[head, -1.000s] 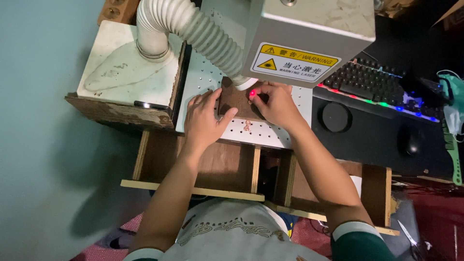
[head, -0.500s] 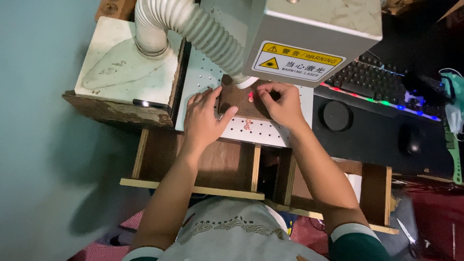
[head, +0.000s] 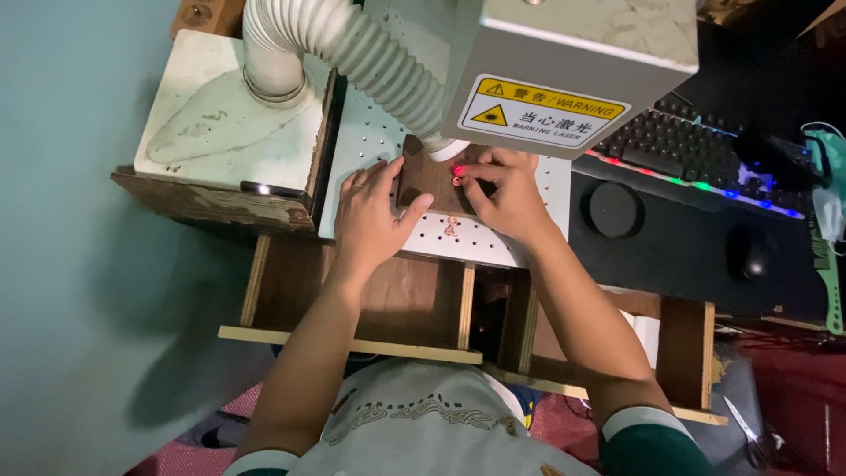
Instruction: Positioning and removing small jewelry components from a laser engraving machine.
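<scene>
A small dark brown board (head: 429,181) lies on a white perforated work plate (head: 493,240) under a grey machine head (head: 573,66). My left hand (head: 370,216) rests flat beside the board, its thumb against the board's left edge. My right hand (head: 502,194) pinches a tiny round piece (head: 456,181) on the board, where a red light spot glows. Another small copper-coloured piece (head: 450,226) lies on the plate between my hands.
A ribbed white hose (head: 352,48) runs from the machine head to a white box (head: 220,123) at the left. At the right are a backlit keyboard (head: 696,154), a black round disc (head: 615,209) and a mouse (head: 747,254). Wooden frame compartments (head: 370,300) sit below the plate.
Both hands stay at the board. My right hand's fingers have shifted slightly around the tiny piece at the red spot; the left hand has hardly moved.
</scene>
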